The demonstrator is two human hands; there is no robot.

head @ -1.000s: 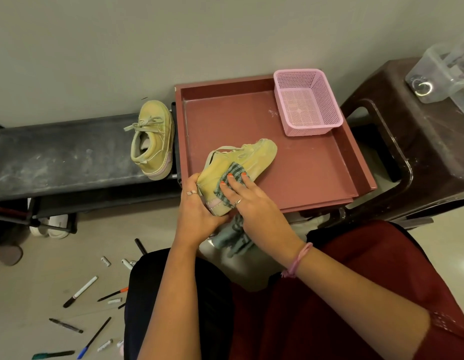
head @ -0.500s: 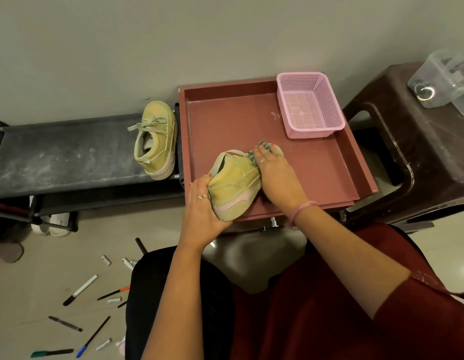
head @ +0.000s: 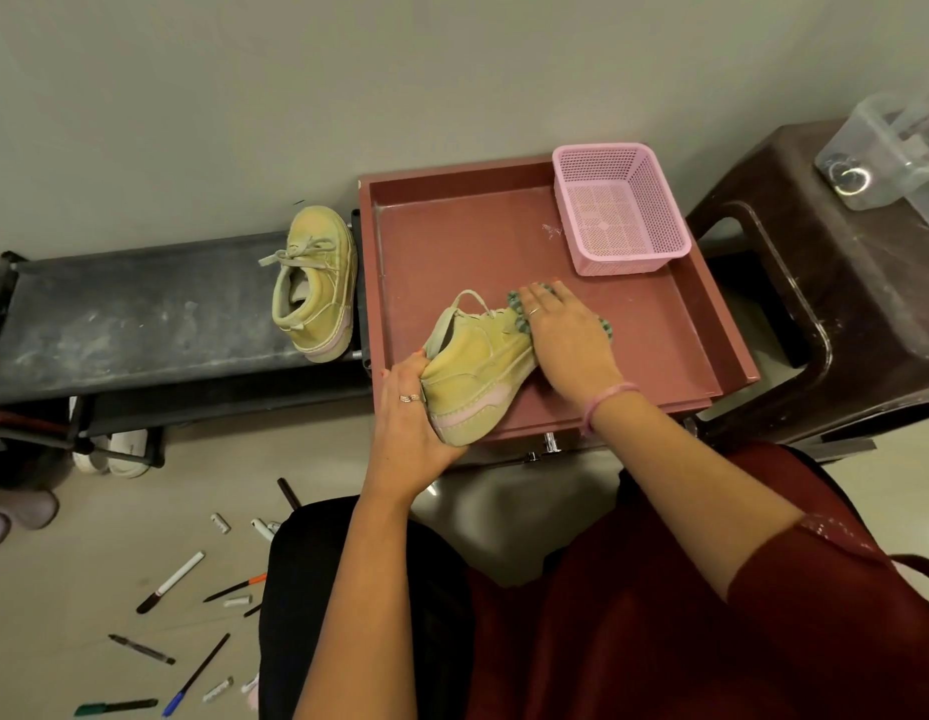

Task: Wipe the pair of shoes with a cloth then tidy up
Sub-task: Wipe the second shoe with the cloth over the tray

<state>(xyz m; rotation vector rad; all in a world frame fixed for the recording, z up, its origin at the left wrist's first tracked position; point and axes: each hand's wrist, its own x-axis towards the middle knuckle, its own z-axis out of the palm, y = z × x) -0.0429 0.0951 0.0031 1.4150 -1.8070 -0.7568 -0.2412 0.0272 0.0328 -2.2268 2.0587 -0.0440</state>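
- Left hand (head: pixel 408 423) grips the heel of the shoe (head: pixel 478 366), which lies on its side in the red tray (head: pixel 660 324).
- Right hand (head: pixel 566 335) presses the cloth (head: pixel 517 309) flat on the toe, fingers spread.
- Shoe's long axis runs from heel, near-left, to toe, far-right.
- Second shoe (head: pixel 317 283) sits on the black shelf (head: pixel 130 314), nearer the left hand.

matt suede-like shoe (head: pixel 478 371), perforated glossy plastic basket (head: pixel 621 210), matt, perhaps painted wood tray (head: pixel 452 241).

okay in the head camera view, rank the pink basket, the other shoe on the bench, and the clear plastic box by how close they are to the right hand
1. pink basket, just beyond the right hand, in the tray's far corner.
2. other shoe, left, on the black bench.
3. clear plastic box, far right, on the brown stool.
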